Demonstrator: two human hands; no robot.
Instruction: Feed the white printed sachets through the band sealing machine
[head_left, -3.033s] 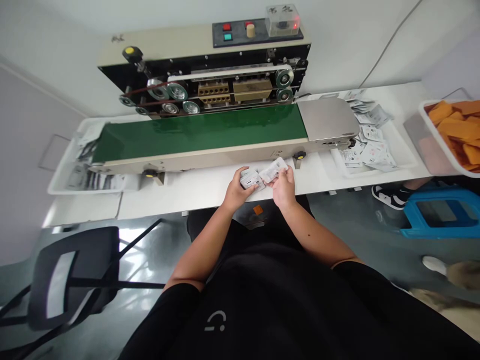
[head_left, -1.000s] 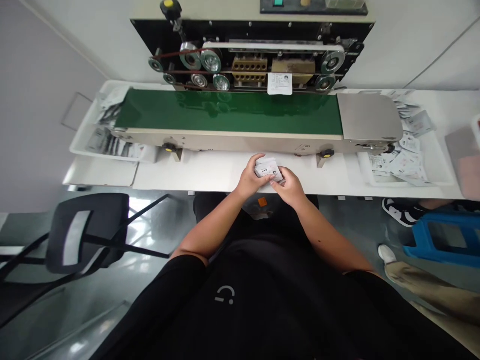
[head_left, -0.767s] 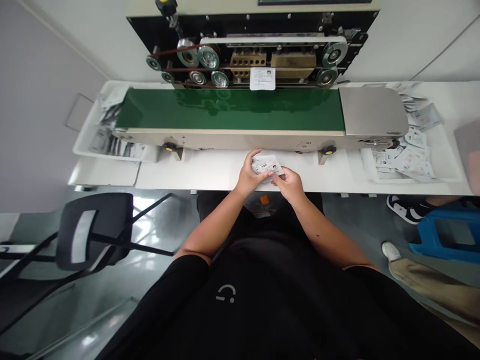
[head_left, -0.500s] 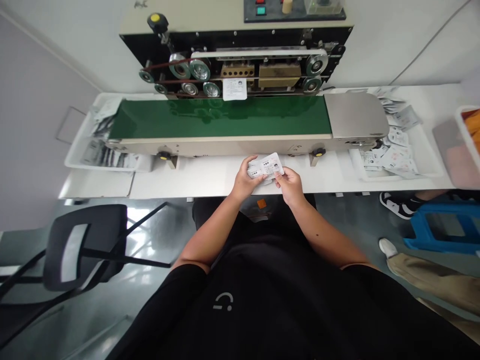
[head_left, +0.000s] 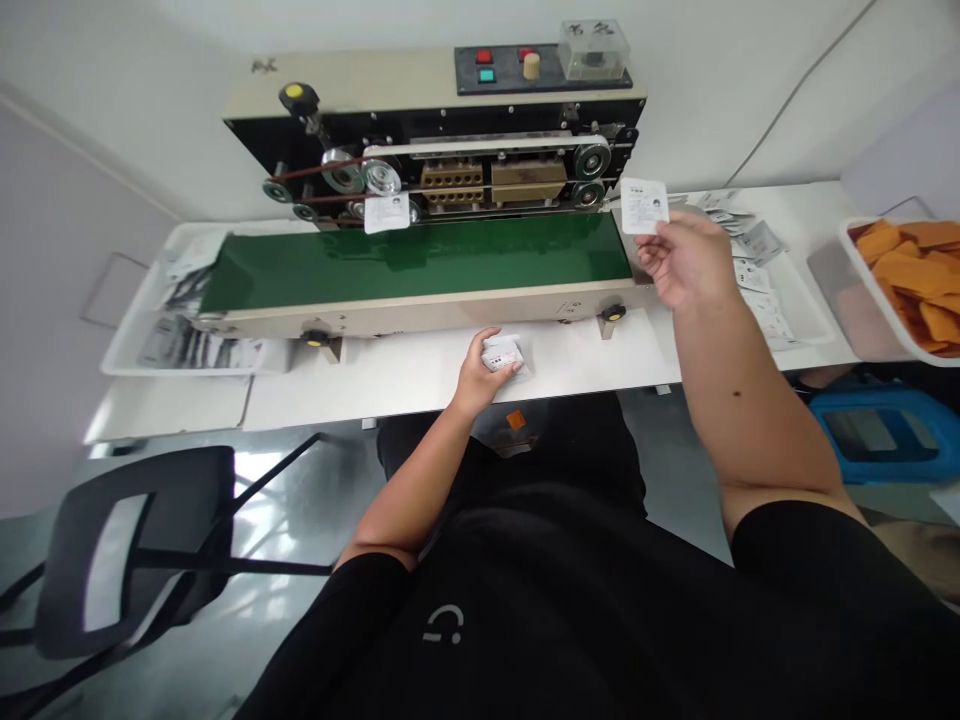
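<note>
My left hand (head_left: 484,376) is closed around a small stack of white printed packets (head_left: 504,354), low over the table's front part. My right hand (head_left: 691,254) pinches one white printed packet (head_left: 643,206) by its lower right corner, holding it up at the right end of the sealing machine (head_left: 435,85). Another white packet (head_left: 387,213) hangs at the machine's rollers on the left, above the green conveyor belt (head_left: 420,262). My right hand and forearm hide part of the metal plate at the belt's right end.
A white tray of packets (head_left: 120,345) stands left of the belt, and another tray (head_left: 814,320) of packets stands right. Beyond it is a clear bin (head_left: 862,315) of orange pieces. A black chair (head_left: 142,540) and a blue stool (head_left: 885,470) stand on the floor.
My right hand has moved right and up from the stack, carrying one packet. The packet in the machine has travelled left. My left hand keeps the stack. The whole view has shifted somewhat.
</note>
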